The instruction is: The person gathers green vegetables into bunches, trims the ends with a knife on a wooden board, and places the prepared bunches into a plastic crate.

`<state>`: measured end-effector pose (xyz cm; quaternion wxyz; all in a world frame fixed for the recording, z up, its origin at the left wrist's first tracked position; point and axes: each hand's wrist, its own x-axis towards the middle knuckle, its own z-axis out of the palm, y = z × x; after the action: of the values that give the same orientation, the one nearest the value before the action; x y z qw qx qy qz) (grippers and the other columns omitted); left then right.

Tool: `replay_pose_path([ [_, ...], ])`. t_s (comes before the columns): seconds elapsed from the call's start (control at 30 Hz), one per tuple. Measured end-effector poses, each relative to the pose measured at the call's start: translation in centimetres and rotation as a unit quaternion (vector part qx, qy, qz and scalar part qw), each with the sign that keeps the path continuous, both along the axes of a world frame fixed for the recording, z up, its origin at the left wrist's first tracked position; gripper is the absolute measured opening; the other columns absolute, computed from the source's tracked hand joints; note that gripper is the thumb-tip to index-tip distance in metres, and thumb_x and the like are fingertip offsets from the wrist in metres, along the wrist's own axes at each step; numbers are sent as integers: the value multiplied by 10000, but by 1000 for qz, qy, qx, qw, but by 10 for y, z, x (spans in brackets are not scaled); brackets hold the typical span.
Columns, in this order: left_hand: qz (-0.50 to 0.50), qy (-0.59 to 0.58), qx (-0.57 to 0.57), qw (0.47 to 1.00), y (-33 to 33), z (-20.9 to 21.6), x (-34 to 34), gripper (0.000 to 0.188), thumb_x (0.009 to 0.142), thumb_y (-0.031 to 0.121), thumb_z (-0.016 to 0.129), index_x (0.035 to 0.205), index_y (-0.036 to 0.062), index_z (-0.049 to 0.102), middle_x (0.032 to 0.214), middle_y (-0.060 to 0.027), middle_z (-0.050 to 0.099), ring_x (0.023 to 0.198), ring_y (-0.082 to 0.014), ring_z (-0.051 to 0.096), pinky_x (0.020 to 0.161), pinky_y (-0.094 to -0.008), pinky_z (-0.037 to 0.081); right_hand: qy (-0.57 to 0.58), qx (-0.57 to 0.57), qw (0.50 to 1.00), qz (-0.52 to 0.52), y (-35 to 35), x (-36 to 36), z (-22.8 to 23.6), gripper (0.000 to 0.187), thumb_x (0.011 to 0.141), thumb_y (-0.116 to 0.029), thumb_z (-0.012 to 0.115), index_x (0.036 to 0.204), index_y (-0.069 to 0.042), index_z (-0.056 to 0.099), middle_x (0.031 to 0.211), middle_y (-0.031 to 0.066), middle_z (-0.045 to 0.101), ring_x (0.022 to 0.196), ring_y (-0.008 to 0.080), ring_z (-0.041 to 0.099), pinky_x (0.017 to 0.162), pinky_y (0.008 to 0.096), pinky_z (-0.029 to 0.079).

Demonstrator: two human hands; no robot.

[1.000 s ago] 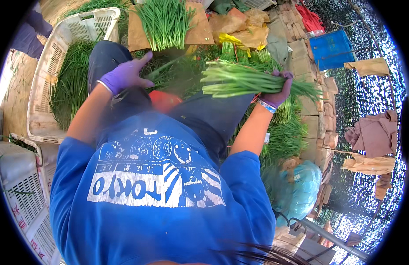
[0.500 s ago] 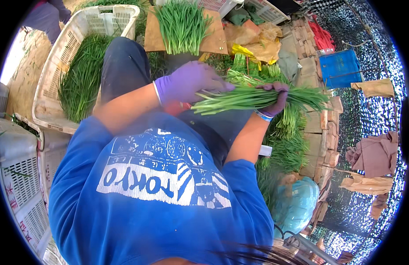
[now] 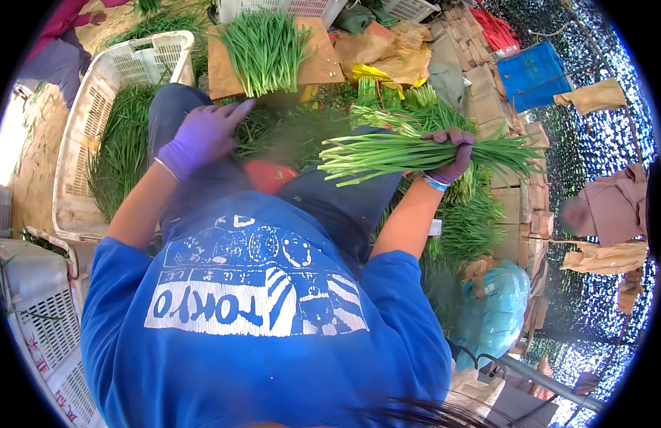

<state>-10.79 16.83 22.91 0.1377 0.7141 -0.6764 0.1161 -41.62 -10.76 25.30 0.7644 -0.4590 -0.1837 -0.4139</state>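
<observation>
My right hand [image 3: 452, 153], in a dark purple glove, is closed round the leafy part of a bunch of garlic chives [image 3: 373, 157]. Its pale stem ends point left, and the leaf tips stick out to the right past my fist. Over my left knee is my left hand [image 3: 200, 139], in a purple glove, empty with a finger stretched out. A brown board [image 3: 323, 53] beyond my knees carries a spread pile of chives [image 3: 263, 50]. More bundled chives [image 3: 473, 232] lie beneath and beside my right hand.
A white plastic crate [image 3: 73, 175] of loose greens stands left, with further white crates [image 3: 48, 314] nearer. At right are a stacked brick row [image 3: 537, 178], a blue box [image 3: 534, 75] and a light-blue plastic bag [image 3: 502, 299]. Another person [image 3: 56, 60] is at far left.
My left hand has left the stem end of the bunch and moved left, over my knee. My right hand still holds the bunch. The view has shifted slightly.
</observation>
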Motion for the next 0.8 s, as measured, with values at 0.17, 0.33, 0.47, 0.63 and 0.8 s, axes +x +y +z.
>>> replay_pose_path([
  [0.17,-155,100,-1,983,-41,45,-76,523,705,195,570,1210,160,438,814,-61,607,677,-253,580,592,-370,450,5,-27,1000,6,12,18,-2,134,878,-233,449,964,-141,496,876,21,501,807,257,538,731,527,452],
  [0.33,-146,1,-46,988,-16,17,-48,354,718,175,523,1071,195,541,716,10,591,679,-203,578,599,-346,448,3,0,1000,-24,13,24,-1,138,891,-231,418,953,-139,500,870,10,510,789,233,538,724,497,455],
  [0.47,-29,-73,82,994,15,-16,2,412,688,138,554,1099,163,525,945,-94,576,891,-257,551,771,-334,436,-61,117,986,-102,-5,8,-9,173,880,-235,449,989,-114,509,876,5,520,805,199,553,738,434,470],
  [0.63,-70,389,65,916,-16,0,-33,649,727,148,621,1304,132,325,1207,-127,461,1070,-251,470,915,-347,368,-61,263,954,-132,-14,1,-29,153,856,-233,489,904,-100,544,828,3,579,743,146,559,712,343,473],
  [0.8,-167,737,136,640,-60,26,-97,597,744,182,666,1261,53,395,1190,-108,479,1072,-131,440,922,-267,348,-20,265,959,-101,7,42,-21,123,843,-242,496,853,-121,522,810,19,574,707,150,557,723,394,459],
])
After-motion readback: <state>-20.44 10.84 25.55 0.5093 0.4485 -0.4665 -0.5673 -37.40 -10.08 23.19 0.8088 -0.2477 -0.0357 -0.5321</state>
